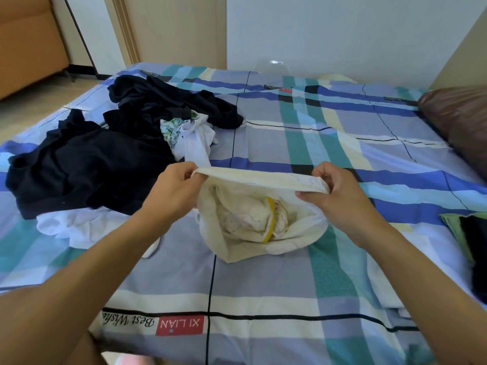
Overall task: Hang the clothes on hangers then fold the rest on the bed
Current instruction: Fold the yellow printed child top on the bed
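Observation:
A cream-white garment [253,222] with a yellow band inside hangs over the middle of the bed, its lower part bunched on the checked bedsheet [263,285]. My left hand [174,188] pinches the left end of its stretched top edge. My right hand [340,196] pinches the right end. To the left lies a heap of dark navy clothes [87,164], with white garments [195,138] and a green-patterned piece [171,127] mixed in. More white cloth [76,227] sticks out under the dark heap.
A folded green and black stack [471,246] sits at the bed's right edge. A brown pillow [458,119] lies at the far right. A wooden cabinet [26,43] stands beyond the bed on the left, a white wall behind.

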